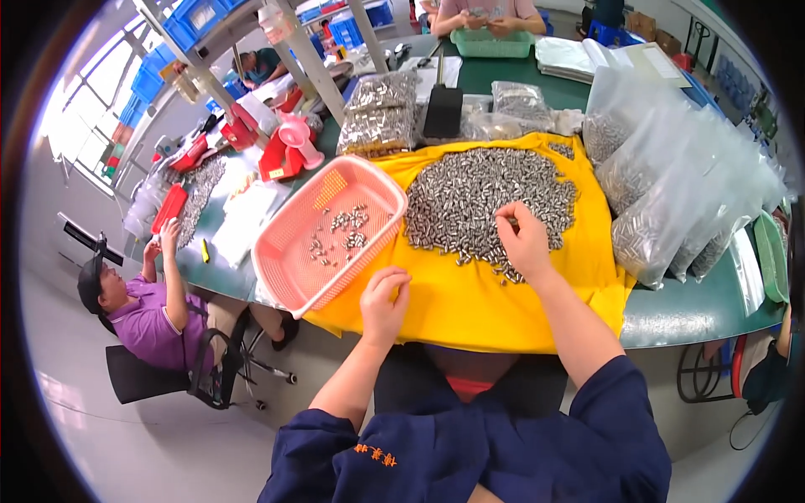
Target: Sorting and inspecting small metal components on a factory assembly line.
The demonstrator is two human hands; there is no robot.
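Note:
A wide heap of small silvery metal cylinders lies on a yellow cloth. My right hand is over the heap's near right part, thumb and forefinger pinched together; whatever sits between the tips is too small to name. Left of the heap stands a pink plastic basket with a perforated bottom and a scattering of the same cylinders inside. Just off its near right corner, above the cloth, my left hand is closed with the fingers curled toward the thumb. Its contents, if any, are hidden.
Clear plastic bags full of metal parts crowd the right side. Packed bags and a black box stand behind the cloth. A person in purple sits at the left; another person's hands are over a green basket across the table.

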